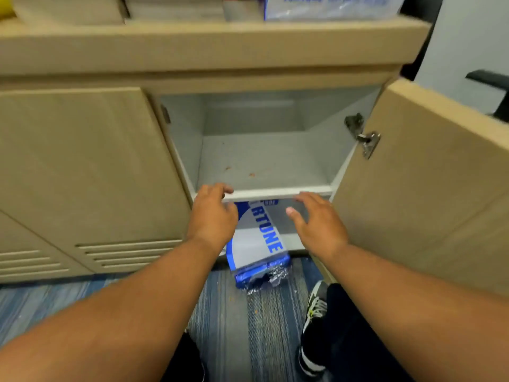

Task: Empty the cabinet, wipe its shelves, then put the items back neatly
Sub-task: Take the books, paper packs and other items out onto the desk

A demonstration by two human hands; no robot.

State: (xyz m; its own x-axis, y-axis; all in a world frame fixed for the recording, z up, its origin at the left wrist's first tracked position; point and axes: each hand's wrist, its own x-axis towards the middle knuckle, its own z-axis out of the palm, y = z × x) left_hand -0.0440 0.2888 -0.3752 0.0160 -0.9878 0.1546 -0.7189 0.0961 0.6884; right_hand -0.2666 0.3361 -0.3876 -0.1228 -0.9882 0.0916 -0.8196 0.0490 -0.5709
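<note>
The cabinet stands open in front of me, and its upper grey shelf (pixel 261 158) is bare except for a few brown crumbs. Below that shelf a blue and white "FORTUNE" package (pixel 257 244) in torn plastic wrap leans out of the lower compartment onto the carpet. My left hand (pixel 212 216) hovers at the shelf's front edge, left of the package, fingers loosely bent and holding nothing. My right hand (pixel 316 224) reaches in on the package's right with spread fingers, also holding nothing.
The cabinet door (pixel 418 183) swings open on the right with its metal hinge showing. On the countertop above sit a second FORTUNE package (pixel 330 6) and stacked boxes. A closed vented cabinet door (pixel 82 175) is on the left. My shoe (pixel 314 326) rests on striped blue carpet.
</note>
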